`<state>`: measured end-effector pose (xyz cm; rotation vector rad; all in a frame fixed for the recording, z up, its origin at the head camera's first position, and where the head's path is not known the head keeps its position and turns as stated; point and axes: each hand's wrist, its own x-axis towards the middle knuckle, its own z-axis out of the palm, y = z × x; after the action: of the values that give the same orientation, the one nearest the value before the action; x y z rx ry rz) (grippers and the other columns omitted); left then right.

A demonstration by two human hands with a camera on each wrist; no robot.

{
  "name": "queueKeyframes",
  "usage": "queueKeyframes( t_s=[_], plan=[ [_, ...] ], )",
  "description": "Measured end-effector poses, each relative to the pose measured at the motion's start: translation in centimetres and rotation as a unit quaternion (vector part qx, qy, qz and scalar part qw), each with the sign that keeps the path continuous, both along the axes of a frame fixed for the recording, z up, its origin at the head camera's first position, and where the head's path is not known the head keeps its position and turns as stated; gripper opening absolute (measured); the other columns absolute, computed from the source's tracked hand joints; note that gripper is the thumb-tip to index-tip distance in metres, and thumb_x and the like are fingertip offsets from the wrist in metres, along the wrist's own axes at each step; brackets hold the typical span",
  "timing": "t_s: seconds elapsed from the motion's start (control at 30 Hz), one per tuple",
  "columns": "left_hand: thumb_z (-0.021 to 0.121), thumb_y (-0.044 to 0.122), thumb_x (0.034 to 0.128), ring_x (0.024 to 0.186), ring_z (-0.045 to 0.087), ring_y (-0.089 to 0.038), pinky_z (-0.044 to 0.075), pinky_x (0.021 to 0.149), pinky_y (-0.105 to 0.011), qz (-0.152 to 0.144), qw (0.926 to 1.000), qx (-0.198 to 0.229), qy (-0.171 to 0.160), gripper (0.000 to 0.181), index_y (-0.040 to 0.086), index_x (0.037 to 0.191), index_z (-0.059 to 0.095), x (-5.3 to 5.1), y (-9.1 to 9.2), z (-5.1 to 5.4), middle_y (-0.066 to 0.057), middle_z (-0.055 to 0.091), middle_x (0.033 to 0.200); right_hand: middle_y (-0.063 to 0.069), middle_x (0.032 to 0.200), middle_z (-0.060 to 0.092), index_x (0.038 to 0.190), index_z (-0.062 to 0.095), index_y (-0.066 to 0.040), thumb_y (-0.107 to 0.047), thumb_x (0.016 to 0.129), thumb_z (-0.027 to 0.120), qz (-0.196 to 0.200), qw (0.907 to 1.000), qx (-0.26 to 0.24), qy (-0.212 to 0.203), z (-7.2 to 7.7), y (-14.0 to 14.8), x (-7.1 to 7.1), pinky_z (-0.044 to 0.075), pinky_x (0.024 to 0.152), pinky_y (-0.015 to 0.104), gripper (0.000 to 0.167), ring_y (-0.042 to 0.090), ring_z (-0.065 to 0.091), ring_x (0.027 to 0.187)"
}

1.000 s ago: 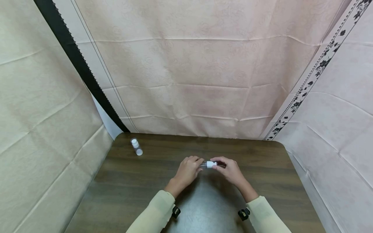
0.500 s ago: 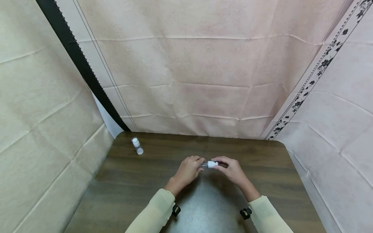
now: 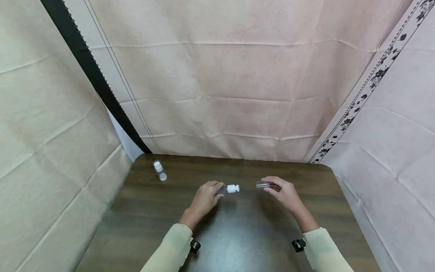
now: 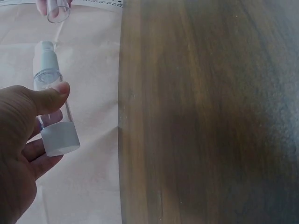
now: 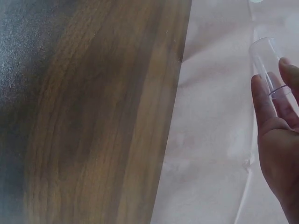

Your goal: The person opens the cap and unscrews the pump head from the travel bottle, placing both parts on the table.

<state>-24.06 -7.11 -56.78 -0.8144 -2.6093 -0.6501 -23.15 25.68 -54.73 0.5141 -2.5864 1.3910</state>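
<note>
At the far left, a cream fabric drape point(image 3: 51, 132) hangs beside a black band with a jagged edge point(image 3: 91, 68), which slants down to the far left corner of the brown wood-grain table point(image 3: 136, 226). Near that corner is a small transparent bottle with white ends point(image 3: 159, 170); whether it stands or lies, I cannot tell. Right of it, well apart and nearer, the left hand point(image 3: 202, 198) comes out of a pale yellow sleeve point(image 3: 171, 245), a small black device point(image 3: 195, 246) at its wrist. This hand pinches a transparent cylindrical bottle with a white pump top and white base point(image 3: 232, 189) between thumb and fingers around its see-through body, above the table with the pump end pointing right. Across a short gap, at nearly the same depth, a transparent plastic tube-shaped cap point(image 3: 262, 185) lies in line with the pump, its open end facing left, apart from it. The right hand point(image 3: 287, 194) pinches this cap by its right part, thumb on one side and fingers on the other. Farther right, a white strip with black floral print point(image 3: 368, 85) slants beside a white cloth point(image 3: 391, 170).
</note>
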Motion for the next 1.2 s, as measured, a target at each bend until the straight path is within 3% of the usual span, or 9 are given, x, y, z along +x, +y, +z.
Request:
queueKeyframes(
  t_s=[0.13, 0.27, 0.9, 1.2],
  plan=[
    [0.088, 0.017, 0.0823, 0.099, 0.073, -0.023, 0.062, 0.085, -0.038, 0.006, 0.9998, 0.017, 0.004, 0.038, 0.009, 0.118, 0.075, 0.0, 0.1, -0.1, -0.009, 0.076, 0.11, 0.01, 0.121, 0.072, 0.122, 0.074, -0.008, -0.007, 0.092, 0.077, -0.018, 0.9995, 0.026, 0.0, -0.3, 0.0, 0.0, 0.06, 0.089, 0.034, 0.03, 0.027, 0.072, 0.107],
    [0.089, 0.016, 0.0815, 0.099, 0.073, -0.022, 0.062, 0.084, -0.037, 0.016, 0.9994, 0.028, 0.01, 0.038, 0.009, 0.117, 0.075, 0.0, 0.2, -0.3, -0.008, 0.075, 0.109, 0.007, 0.117, 0.073, 0.12, 0.074, -0.011, -0.007, 0.091, 0.079, -0.033, 0.9974, 0.064, 0.012, -0.4, -0.1, -0.2, 0.061, 0.086, 0.04, 0.03, 0.021, 0.07, 0.099],
    [0.087, 0.02, 0.0839, 0.1, 0.073, -0.021, 0.062, 0.085, -0.036, 0.028, 0.9989, 0.038, 0.003, 0.036, 0.01, 0.116, 0.076, 0.5, 0.0, -0.5, -0.006, 0.075, 0.11, 0.015, 0.11, 0.072, 0.122, 0.071, -0.003, -0.002, 0.088, 0.079, -0.032, 0.985, 0.166, 0.035, -1.8, -1.3, -2.7, 0.06, 0.078, 0.043, 0.035, 0.025, 0.071, 0.09],
    [0.087, 0.018, 0.0834, 0.1, 0.073, -0.021, 0.062, 0.086, -0.035, 0.031, 0.9987, 0.039, -0.004, 0.037, 0.01, 0.118, 0.075, 0.7, -0.1, -0.7, -0.007, 0.075, 0.11, 0.019, 0.122, 0.07, 0.124, 0.069, 0.002, -0.002, 0.091, 0.077, -0.014, 0.9742, 0.224, 0.022, -3.1, -2.8, -4.6, 0.06, 0.083, 0.044, 0.034, 0.028, 0.071, 0.096]
  ],
)
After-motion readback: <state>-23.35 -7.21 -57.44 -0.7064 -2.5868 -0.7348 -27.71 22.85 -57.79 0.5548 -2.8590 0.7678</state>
